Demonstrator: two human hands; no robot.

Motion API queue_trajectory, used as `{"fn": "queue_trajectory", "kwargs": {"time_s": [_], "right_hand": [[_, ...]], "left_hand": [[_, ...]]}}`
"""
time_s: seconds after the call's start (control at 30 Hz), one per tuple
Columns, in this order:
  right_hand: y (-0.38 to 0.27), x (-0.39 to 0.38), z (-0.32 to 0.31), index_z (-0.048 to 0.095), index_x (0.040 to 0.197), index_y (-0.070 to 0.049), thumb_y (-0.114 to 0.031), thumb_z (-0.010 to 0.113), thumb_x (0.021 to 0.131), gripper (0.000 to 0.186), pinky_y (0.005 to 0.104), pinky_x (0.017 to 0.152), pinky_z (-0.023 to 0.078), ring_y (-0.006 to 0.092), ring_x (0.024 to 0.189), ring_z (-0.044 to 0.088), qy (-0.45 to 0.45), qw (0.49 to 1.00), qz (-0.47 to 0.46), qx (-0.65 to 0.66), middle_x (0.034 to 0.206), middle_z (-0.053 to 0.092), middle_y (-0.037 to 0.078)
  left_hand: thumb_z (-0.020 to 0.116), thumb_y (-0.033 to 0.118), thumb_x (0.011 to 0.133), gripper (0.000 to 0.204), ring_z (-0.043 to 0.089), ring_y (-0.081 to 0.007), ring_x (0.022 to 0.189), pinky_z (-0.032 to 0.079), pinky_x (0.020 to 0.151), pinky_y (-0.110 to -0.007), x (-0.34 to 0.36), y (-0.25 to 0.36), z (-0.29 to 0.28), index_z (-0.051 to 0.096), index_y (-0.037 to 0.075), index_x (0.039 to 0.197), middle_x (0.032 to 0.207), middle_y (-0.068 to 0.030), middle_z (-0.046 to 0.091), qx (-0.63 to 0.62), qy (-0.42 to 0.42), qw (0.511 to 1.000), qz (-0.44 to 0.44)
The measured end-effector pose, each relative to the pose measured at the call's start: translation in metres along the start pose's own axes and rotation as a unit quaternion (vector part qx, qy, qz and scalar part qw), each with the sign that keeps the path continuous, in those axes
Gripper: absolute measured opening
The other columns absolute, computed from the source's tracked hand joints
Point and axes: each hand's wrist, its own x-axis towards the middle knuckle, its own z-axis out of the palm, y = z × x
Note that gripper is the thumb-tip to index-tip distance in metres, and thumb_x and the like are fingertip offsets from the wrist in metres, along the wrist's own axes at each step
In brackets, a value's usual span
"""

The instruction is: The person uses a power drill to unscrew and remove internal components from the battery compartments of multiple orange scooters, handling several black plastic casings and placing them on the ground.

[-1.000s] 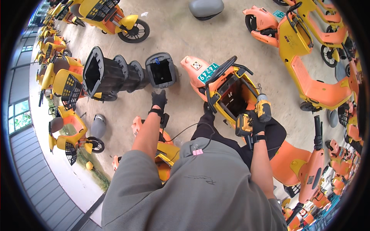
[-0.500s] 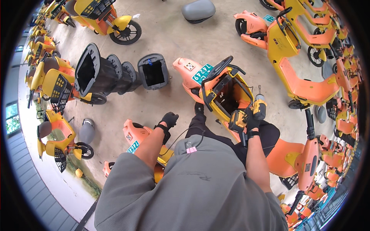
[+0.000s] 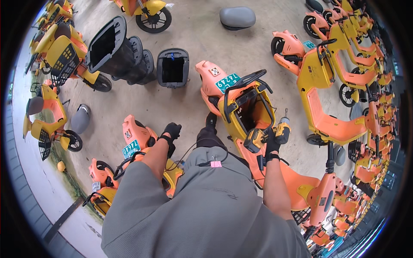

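My right hand [image 3: 272, 144], in a black glove, is closed round the grip of a yellow and black cordless drill [image 3: 282, 132]. The drill's bit points away from me, beside the open compartment [image 3: 249, 112] of an orange and yellow scooter [image 3: 266, 160]. That compartment has no seat over it, and its inside is dark. My left hand [image 3: 173, 130], gloved too, is curled into a fist above the floor; whatever it may hold is hidden. Just left of it stands another scooter [image 3: 138, 128], partly covered by my arm.
Several black bins [image 3: 105, 45] stand in a row at the far left, with a single one [image 3: 173, 68] beside them. Grey scooter seats lie on the floor, one ahead [image 3: 237, 17] and one to the left [image 3: 81, 119]. Parked scooters [image 3: 320, 86] line both sides.
My view has shifted, showing more of the scooters at my left. The drill stays in my right hand beside the open compartment. My left hand remains a fist.
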Motion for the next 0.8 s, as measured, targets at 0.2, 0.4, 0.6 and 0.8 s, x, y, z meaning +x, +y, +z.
{"fn": "queue_trajectory", "kwargs": {"time_s": [0.2,0.4,0.6,0.8], "right_hand": [[0.007,-0.012,-0.001,0.057,0.100,-0.007,-0.021,0.065,0.085,0.022,0.0273,0.071,0.047,0.0117,0.082,0.057,0.035,0.998,-0.011,0.042,0.091,0.059,0.001],[-0.013,-0.032,0.002,0.056,0.104,-0.006,-0.023,0.063,0.087,0.025,0.0282,0.077,0.047,0.0139,0.086,0.057,0.000,0.998,0.008,0.056,0.093,0.059,0.001],[0.053,-0.027,-0.004,0.056,0.110,-0.006,-0.022,0.063,0.087,0.030,0.0298,0.081,0.048,0.0153,0.093,0.057,0.025,0.993,-0.103,0.050,0.101,0.059,0.003],[0.013,-0.058,0.001,0.057,0.107,-0.006,-0.023,0.061,0.089,0.025,0.0298,0.078,0.047,0.0144,0.091,0.055,0.010,0.986,-0.044,0.158,0.100,0.058,0.002]], "left_hand": [[0.051,0.027,0.083,0.031,0.063,-0.0247,0.054,0.049,0.047,-0.037,-0.004,-0.023,0.007,0.056,-0.003,0.075,0.066,-0.0138,0.060,0.018,-0.020,1.000,0.002],[0.055,0.028,0.083,0.030,0.061,-0.0210,0.056,0.049,0.050,-0.034,-0.075,0.022,0.007,0.057,-0.001,0.090,0.072,-0.0118,0.060,-0.006,0.011,0.992,0.123],[0.059,0.027,0.083,0.024,0.055,-0.0169,0.054,0.046,0.048,-0.029,-0.095,-0.010,-0.017,0.053,0.005,0.092,0.071,-0.0071,0.056,-0.045,0.022,0.990,0.135],[0.047,0.020,0.088,0.019,0.046,-0.0257,0.050,0.040,0.046,-0.040,-0.026,-0.122,-0.086,0.042,0.012,0.072,0.056,-0.0075,0.041,0.097,-0.070,0.975,0.186]]}}
